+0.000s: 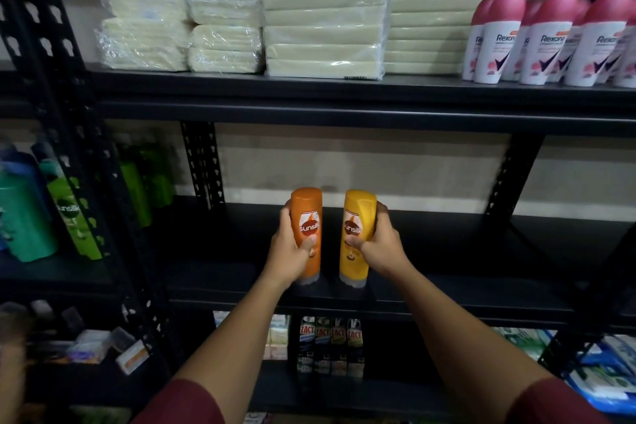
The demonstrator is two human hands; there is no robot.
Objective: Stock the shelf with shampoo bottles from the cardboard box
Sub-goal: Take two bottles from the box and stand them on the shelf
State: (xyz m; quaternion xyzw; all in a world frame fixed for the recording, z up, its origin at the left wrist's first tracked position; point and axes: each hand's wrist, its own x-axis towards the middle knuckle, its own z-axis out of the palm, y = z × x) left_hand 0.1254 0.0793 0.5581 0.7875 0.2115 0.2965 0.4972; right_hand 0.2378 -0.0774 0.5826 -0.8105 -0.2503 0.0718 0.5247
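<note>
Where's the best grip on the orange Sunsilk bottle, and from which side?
Judging by its pose, around the mid-body. The orange bottle stands cap-down on the middle shelf, tall and slim, with the yellow bottle close on its right. So probably come from its free left side, as the left hand does, fingers wrapped around the label band.

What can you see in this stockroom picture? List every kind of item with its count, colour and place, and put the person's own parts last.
orange shampoo bottle: one, orange, middle shelf, cap down, held.
yellow shampoo bottle: one, yellow, just right of the orange one, held.
green bottles: several, green and teal, neighbouring rack at left.
wrapped packs: many, pale cream in clear film, top shelf.
deodorant bottles: several, white with pink caps, top shelf right.
small cartons: four, dark, lower shelf.
shelving rack: black metal.
left hand: grips the orange bottle.
right hand: grips the yellow bottle.
sleeves: two, maroon.
</note>
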